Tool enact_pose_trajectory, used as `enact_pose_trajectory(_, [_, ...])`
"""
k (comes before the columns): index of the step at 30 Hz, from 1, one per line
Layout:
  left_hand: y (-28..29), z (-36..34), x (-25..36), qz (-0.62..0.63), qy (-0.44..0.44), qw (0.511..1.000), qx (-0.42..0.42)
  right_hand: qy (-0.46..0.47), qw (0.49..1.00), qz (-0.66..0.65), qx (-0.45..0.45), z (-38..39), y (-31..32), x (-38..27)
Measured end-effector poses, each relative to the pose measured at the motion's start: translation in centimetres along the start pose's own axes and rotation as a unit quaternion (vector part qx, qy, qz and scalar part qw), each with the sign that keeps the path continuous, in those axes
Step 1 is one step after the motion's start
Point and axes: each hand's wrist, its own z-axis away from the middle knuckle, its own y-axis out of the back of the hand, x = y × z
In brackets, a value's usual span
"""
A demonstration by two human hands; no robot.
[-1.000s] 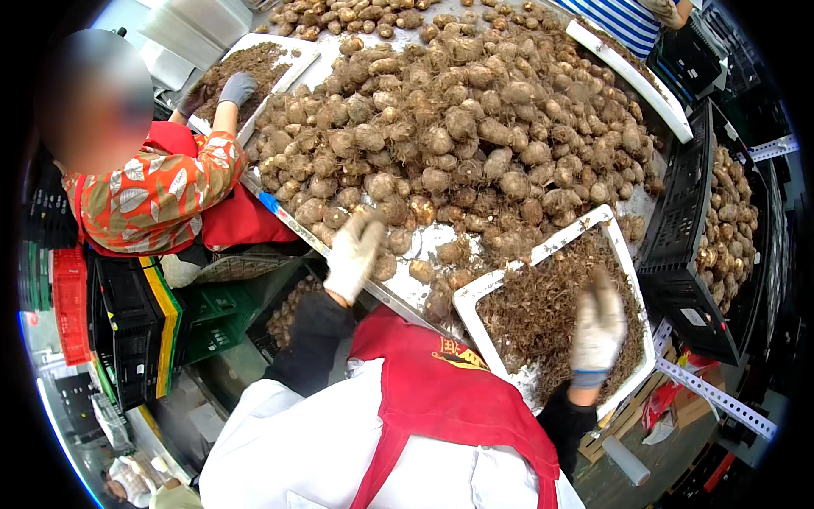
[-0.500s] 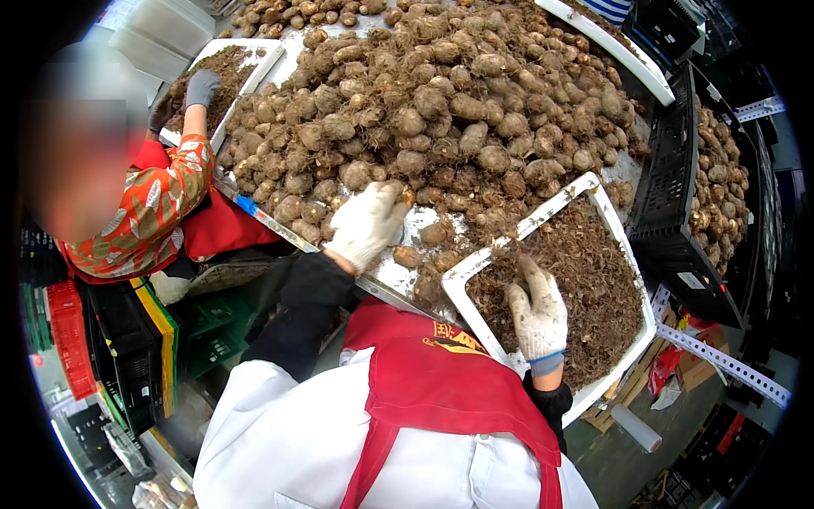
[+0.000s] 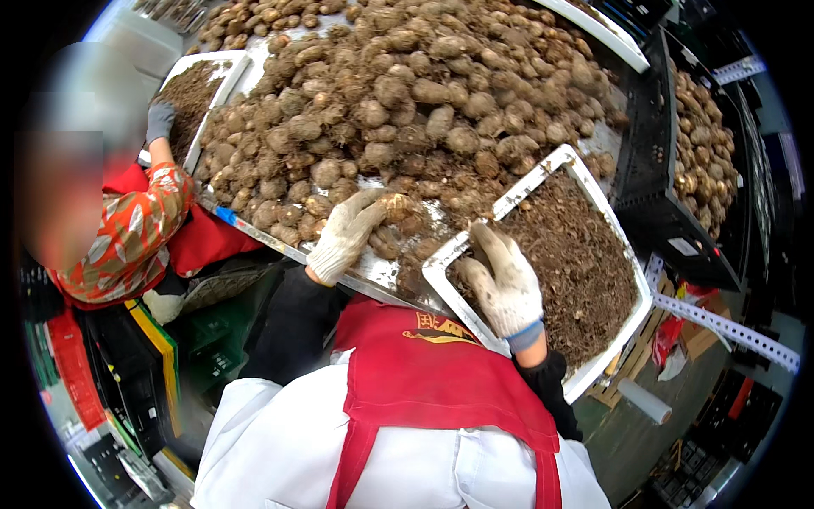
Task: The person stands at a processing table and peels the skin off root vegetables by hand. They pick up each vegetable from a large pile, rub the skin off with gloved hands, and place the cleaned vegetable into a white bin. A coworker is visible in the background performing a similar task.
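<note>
My left hand (image 3: 343,233), in a pale knit glove, grips a brown taro (image 3: 395,206) with a lighter end, over the steel table's front edge (image 3: 292,253). A large pile of hairy, soil-coated taros (image 3: 398,102) covers the table beyond. My right hand (image 3: 504,280), also gloved, hangs with thumb and fingers apart over the left side of a white foam box (image 3: 632,254) filled with loose brown root fibers and soil (image 3: 585,280). Its fingertips are bent downward near the rim; I see nothing clearly held in them.
At left a co-worker's gloved hand (image 3: 159,121) is in another white box (image 3: 229,64), above stacked crates (image 3: 75,365). A black crate (image 3: 644,195) of taros stands at right beside perforated metal bars (image 3: 725,331). Another white box (image 3: 619,42) sits at the back.
My left hand has moved onto a taro and closed on it. My right hand has shifted left toward the box's left rim. The view has swung, shifting the pile up and left.
</note>
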Motion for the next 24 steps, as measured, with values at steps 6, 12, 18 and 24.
enact_pose_trajectory(6, [-4.9,1.3,-3.5,-0.33,-0.322,0.887,0.005,0.045,0.998,-0.022,0.046,-3.0,-2.3,-1.3])
enact_pose_trajectory(12, [-8.9,0.5,-1.3,-0.386,-0.436,0.809,0.077,0.065,0.985,-0.141,0.074,-2.0,-3.6,1.6])
enact_pose_trajectory(18, [-9.2,-0.2,-2.0,-0.136,-0.2,0.97,0.004,-0.133,0.829,-0.54,0.058,-1.0,-3.8,1.5])
enact_pose_trajectory(24, [-10.4,1.9,4.4,-0.068,-0.143,0.987,-0.042,-0.083,0.897,-0.426,0.082,-0.4,-3.1,1.9])
